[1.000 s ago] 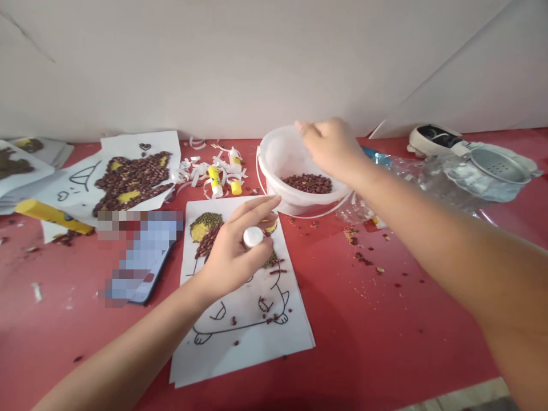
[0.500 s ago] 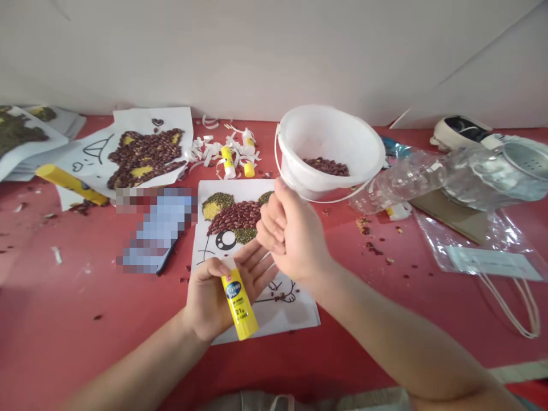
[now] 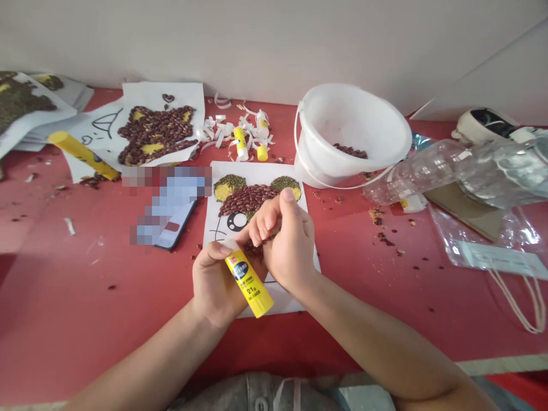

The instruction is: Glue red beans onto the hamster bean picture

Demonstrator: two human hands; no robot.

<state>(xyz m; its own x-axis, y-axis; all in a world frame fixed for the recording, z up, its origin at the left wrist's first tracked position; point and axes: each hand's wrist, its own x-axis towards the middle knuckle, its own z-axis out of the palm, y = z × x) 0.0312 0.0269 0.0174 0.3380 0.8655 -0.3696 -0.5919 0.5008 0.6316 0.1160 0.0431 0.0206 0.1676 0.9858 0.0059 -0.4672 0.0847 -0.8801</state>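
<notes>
My left hand [image 3: 214, 285] grips a yellow glue stick [image 3: 249, 282] under its thumb, with the palm turned up. Over that palm, my right hand [image 3: 291, 245] is closed with its fingers curled. Dark red beans [image 3: 256, 249] show between the right fingers and the left palm; how many lie in each is hidden. Beneath both hands lies a white paper [image 3: 212, 221] with a line drawing. Red beans [image 3: 246, 200], green beans [image 3: 283, 182] and yellow grains [image 3: 222, 192] cover its upper part. The hands hide much of the lower drawing.
A white bucket [image 3: 314, 137] with red beans stands behind right. A phone [image 3: 173, 225] lies left, near another glue stick [image 3: 83, 154] and a bean picture [image 3: 158, 131]. Paper strips [image 3: 218, 134] lie behind. A clear plastic bottle [image 3: 415, 171] and bag [image 3: 483, 251] are at right.
My right hand has come down onto my left palm, and beans now show between them. The left fingers have curled up somewhat. The whole view has shifted a little.
</notes>
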